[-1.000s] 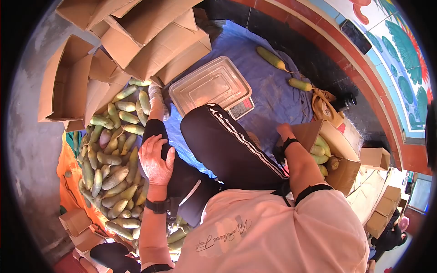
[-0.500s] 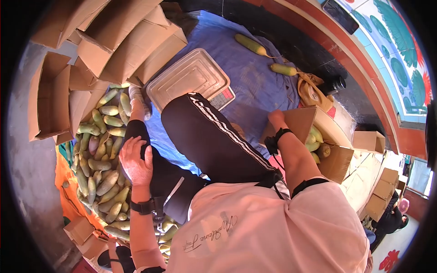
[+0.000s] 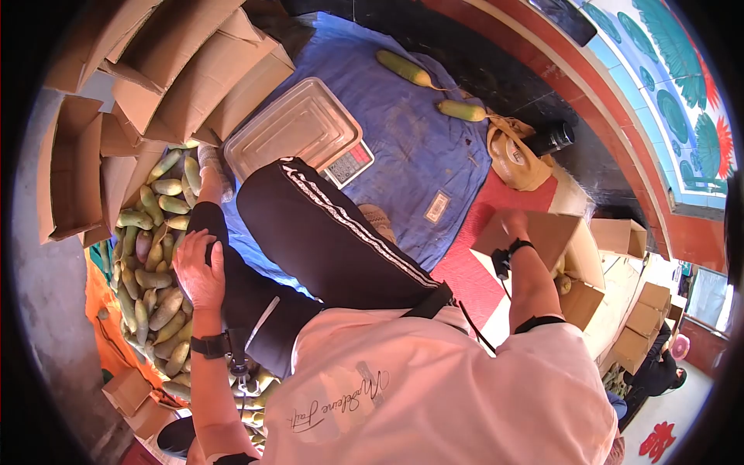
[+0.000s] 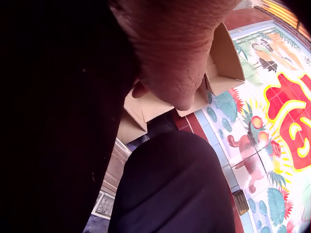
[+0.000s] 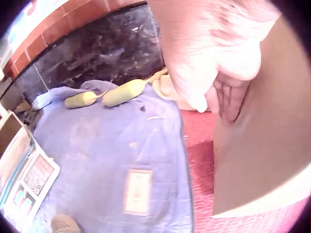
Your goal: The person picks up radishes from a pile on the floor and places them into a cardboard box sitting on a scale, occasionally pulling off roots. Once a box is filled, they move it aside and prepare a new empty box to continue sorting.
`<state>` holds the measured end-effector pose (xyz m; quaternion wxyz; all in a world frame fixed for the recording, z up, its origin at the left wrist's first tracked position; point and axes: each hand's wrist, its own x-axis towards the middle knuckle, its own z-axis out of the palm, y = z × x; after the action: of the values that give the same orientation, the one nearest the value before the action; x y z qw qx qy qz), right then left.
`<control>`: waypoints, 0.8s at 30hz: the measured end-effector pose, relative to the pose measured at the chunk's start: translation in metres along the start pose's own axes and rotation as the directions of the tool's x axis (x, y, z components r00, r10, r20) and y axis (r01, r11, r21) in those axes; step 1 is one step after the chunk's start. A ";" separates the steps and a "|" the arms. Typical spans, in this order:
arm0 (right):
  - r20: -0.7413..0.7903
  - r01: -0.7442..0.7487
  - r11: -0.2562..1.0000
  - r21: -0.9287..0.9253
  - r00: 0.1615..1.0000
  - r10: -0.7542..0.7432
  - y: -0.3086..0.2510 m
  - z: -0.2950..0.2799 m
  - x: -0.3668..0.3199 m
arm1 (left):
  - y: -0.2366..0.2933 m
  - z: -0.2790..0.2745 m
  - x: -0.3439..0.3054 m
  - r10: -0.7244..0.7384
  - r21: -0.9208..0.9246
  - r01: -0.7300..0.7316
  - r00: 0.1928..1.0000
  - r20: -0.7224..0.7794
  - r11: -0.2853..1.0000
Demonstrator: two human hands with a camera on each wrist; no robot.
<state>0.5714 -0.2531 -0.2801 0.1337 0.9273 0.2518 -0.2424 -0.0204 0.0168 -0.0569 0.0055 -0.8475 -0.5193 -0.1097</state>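
My left hand [image 3: 200, 267] rests on my dark-trousered left knee, fingers spread loosely and holding nothing. In the left wrist view the same hand [image 4: 170, 53] fills the top, its fingers mostly hidden. Over on the right, my right hand [image 3: 513, 225] grips the near side panel of a cardboard box [image 3: 546, 236]. The right wrist view shows the fingers of this hand [image 5: 218, 58] bent in against the brown panel, their tips partly hidden. Pale green radishes sit inside the box, mostly covered by its walls in the head view.
A heap of radishes [image 3: 159, 302] lies at my left, below stacked cardboard boxes [image 3: 194, 77]. On the blue tarp [image 3: 418, 147] stand a scale [image 3: 349, 164] with a plastic tray [image 3: 298, 128] on it and two radishes [image 3: 404, 68]. A red mat [image 3: 484, 217] lies beside the box.
My right hand and the box have moved off the tarp's edge to the right, uncovering the red mat and a label on the tarp. The left hand has stayed on the knee.
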 end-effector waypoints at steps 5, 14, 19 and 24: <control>-0.078 -0.035 0.999 0.007 0.996 0.036 0.179 0.105 0.049 | 0.002 0.001 0.001 0.025 -0.013 -0.025 1.000 -0.010 1.000; 0.109 -0.170 0.982 -0.084 0.978 0.178 0.100 0.019 -0.004 | 0.007 0.006 0.000 -0.005 -0.087 -0.006 0.993 -0.121 0.996; -0.239 0.244 0.970 0.021 0.943 -0.232 -0.007 -0.038 0.064 | 0.010 0.006 0.000 -0.018 -0.118 -0.002 0.986 -0.168 0.993; -0.569 0.813 0.577 0.081 0.513 -0.642 -0.219 -0.177 0.027 | 0.007 0.008 -0.005 -0.036 -0.162 0.004 0.980 -0.194 0.987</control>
<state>0.5428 0.0061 -0.1716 -0.2110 0.7664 0.6018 -0.0770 -0.0148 0.0098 -0.0645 -0.0129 -0.8250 -0.5141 -0.2342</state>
